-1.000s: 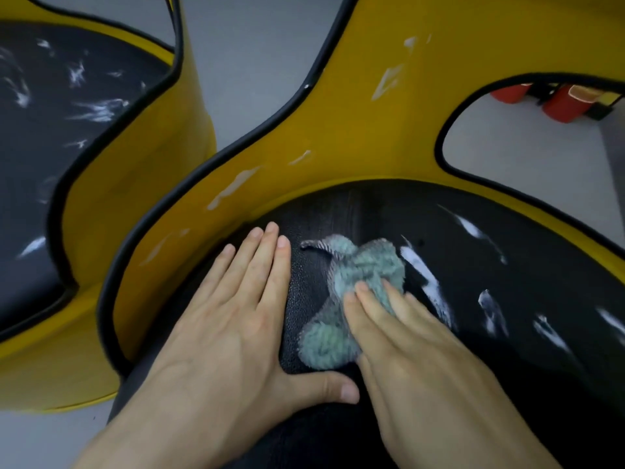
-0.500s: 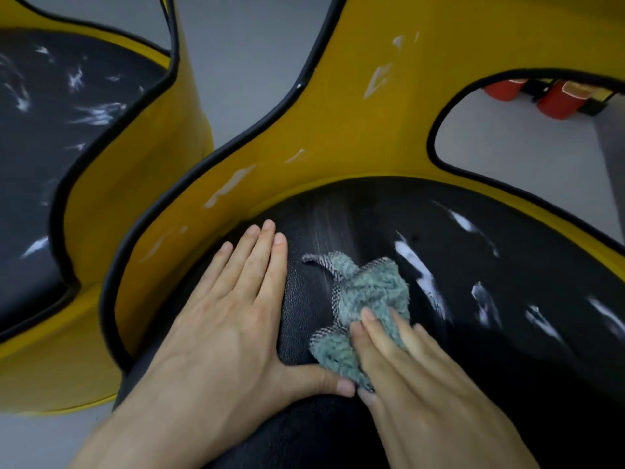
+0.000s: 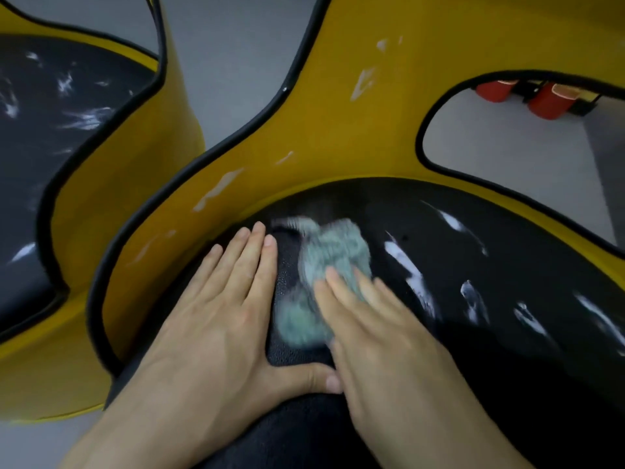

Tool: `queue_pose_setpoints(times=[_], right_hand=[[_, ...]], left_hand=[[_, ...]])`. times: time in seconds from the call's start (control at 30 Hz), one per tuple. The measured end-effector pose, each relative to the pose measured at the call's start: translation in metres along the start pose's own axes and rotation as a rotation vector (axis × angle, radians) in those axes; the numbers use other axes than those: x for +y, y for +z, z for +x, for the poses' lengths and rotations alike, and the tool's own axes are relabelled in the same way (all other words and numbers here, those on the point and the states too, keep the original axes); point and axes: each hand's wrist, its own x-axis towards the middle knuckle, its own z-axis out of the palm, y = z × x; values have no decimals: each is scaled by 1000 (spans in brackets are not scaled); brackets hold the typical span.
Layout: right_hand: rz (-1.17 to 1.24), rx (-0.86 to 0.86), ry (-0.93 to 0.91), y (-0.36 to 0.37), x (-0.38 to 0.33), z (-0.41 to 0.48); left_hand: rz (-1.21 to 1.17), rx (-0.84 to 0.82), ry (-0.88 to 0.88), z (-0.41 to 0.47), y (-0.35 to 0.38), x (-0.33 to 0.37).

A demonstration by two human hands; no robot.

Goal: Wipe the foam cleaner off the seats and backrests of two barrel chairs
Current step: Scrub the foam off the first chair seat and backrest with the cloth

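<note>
Straight-fingered right hand [image 3: 382, 333] presses the fuzzy grey-green cloth [image 3: 334, 252] on the black chair seat [image 3: 527, 252], now farther forward. The left hand [image 3: 216, 319] stays flat alongside, with white foam streaks [image 3: 409, 275] right of the cloth.

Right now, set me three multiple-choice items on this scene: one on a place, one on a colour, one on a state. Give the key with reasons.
1. Where is the cloth?
A. on a table
B. on the near seat, under the right hand
C. in a bucket

2. What colour is the near backrest?
A. yellow
B. red
C. white

3. How is the left hand?
A. gripping the cloth
B. lifted in the air
C. flat on the seat

Key:
1 B: the cloth lies on the black seat beneath the right hand's fingers.
2 A: the wall round the seat is yellow.
3 C: its straight fingers lie on the seat beside the cloth.
</note>
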Motion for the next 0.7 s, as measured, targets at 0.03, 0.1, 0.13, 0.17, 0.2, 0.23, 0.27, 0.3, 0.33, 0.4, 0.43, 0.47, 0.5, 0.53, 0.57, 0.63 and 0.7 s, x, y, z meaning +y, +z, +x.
queue_pose_setpoints(times=[0.03,0.1,0.13,0.17,0.2,0.23,0.27,0.3,0.33,0.4,0.43,0.47,0.5,0.53,0.57,0.63,0.7], right_hand=[[18,-9,-6,-2,0,-13],[21,-43,-2,-3,4,-13],[-14,-20,-12,-2,4,-3],[-47,-2,-13,-2,4,10],[-71,2,12,-4,6,27],[-85,-10,42,-7,11,45],[-95,-13,73,-11,16,62],[-90,2,105,-13,22,77],[-83,12,146,-13,25,87],[-101,21,189,-10,23,91],[-108,23,183,-5,17,85],[-103,15,163,-1,11,74],[-78,6,131,0,5,59],[-49,15,85,1,2,43],[-21,23,35,0,0,28],[12,34,-18,-2,1,10],[-23,36,-29,-4,8,17]], left_hand=[[13,-5,6,-1,2,-1],[45,10,20,0,5,-2],[46,11,21,1,4,-2],[49,6,19,2,5,-2],[56,-1,17,2,5,-1],[56,-10,13,1,4,-1],[48,-19,6,0,2,0],[32,-19,1,0,2,0],[13,6,5,0,1,1],[-27,34,14,0,0,3],[-30,15,9,-1,-1,3],[-40,19,7,-2,-1,2],[-39,27,9,0,0,1],[-10,16,16,0,0,0],[8,1,16,0,1,0],[25,-2,23,-1,4,-2],[10,7,12,-1,5,-2]])
